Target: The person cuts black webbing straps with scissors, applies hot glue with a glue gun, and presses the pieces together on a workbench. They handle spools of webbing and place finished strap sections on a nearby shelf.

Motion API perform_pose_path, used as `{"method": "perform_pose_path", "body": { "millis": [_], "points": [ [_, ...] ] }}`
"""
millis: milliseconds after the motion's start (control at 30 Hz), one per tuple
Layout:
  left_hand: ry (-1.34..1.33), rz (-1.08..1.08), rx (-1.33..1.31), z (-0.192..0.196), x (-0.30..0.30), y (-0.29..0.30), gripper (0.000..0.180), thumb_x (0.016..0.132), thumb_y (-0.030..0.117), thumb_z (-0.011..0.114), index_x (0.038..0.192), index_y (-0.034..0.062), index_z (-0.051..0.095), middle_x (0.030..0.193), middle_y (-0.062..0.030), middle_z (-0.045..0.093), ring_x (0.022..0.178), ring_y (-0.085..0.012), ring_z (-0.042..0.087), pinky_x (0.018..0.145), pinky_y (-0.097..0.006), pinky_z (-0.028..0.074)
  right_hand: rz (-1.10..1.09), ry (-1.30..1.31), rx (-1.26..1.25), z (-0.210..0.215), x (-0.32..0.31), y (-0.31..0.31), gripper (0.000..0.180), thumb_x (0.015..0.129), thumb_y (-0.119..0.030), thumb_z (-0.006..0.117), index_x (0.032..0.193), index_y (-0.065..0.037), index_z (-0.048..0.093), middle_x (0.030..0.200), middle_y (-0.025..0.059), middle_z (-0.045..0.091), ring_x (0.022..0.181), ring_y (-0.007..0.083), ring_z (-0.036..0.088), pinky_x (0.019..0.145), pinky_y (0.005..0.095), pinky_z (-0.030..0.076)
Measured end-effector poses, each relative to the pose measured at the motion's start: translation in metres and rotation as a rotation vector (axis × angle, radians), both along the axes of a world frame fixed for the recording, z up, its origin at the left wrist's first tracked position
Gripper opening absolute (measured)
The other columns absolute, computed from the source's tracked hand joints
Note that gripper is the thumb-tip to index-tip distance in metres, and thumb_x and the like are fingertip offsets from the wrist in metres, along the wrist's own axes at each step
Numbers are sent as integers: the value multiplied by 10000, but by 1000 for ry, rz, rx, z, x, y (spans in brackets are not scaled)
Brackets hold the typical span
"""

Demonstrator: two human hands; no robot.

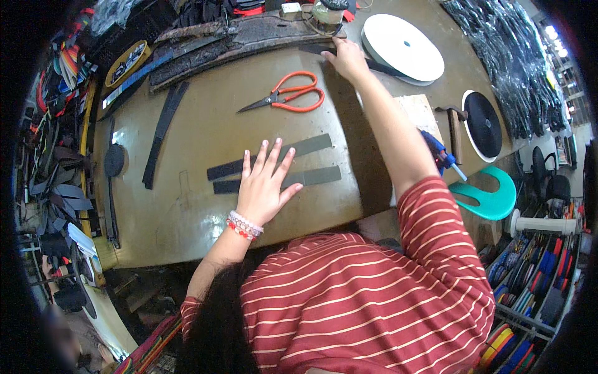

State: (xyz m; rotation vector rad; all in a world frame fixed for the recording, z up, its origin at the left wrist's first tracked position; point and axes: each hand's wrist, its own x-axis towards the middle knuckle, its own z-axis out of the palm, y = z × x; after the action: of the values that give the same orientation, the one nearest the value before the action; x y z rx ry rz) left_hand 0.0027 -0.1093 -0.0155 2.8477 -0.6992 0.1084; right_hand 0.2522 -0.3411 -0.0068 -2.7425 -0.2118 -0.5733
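Left hand (265, 187) flat on strips (274, 165), worn olive worktable (205, 124).

We see black goods in clear plastic bags (507, 62) heaped at the table's far right edge; an oval yellow-rimmed black label (126, 62) lies far left; no screens.

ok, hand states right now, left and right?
Left hand: open, flat on the two dark strips.
Right hand: stretched far across the table, fingers on a black strap; grip cannot be told.
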Motion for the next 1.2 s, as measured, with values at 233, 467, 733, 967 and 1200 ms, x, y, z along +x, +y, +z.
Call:
{"method": "perform_pose_path", "body": {
  "millis": [233,467,733,967,1200],
  "points": [
    [-86,-39,-270,3,-5,2,525,849,316,591,1296,67,472,1351,-116,436,1254,-314,389,1049,-459,292,395,123,126,37,-68,-27,217,831,-181,626,978,-22,631,920,184,643,883,331,619,789,387,474],
    [-155,-76,-349,2,-3,-9,293,815,156,628,1047,-18,583,1064,-131,578,1018,-288,534,909,-368,445,611,650,173,36,-143,-5,287,827,-273,644,879,10,644,801,208,634,754,317,629,697,387,476],
    [-175,-62,-299,1,-4,-15,337,804,145,631,1083,-31,561,1077,-141,564,1023,-286,522,916,-369,440,544,564,81,18,-148,-6,267,834,-258,647,833,9,659,722,201,620,677,320,606,645,385,458],
    [-175,-35,-210,5,-1,-19,381,798,141,629,1155,24,561,990,-95,550,942,-249,523,818,-359,459,502,572,37,15,-148,-4,267,825,-255,656,834,11,661,726,209,625,683,326,615,642,386,465],
    [-178,3,-130,9,5,-24,356,803,144,617,1145,51,582,946,-65,540,905,-225,527,760,-343,470,540,616,83,26,-147,-6,245,806,-238,674,851,2,666,745,191,639,696,312,620,649,381,467]
  ]
}}
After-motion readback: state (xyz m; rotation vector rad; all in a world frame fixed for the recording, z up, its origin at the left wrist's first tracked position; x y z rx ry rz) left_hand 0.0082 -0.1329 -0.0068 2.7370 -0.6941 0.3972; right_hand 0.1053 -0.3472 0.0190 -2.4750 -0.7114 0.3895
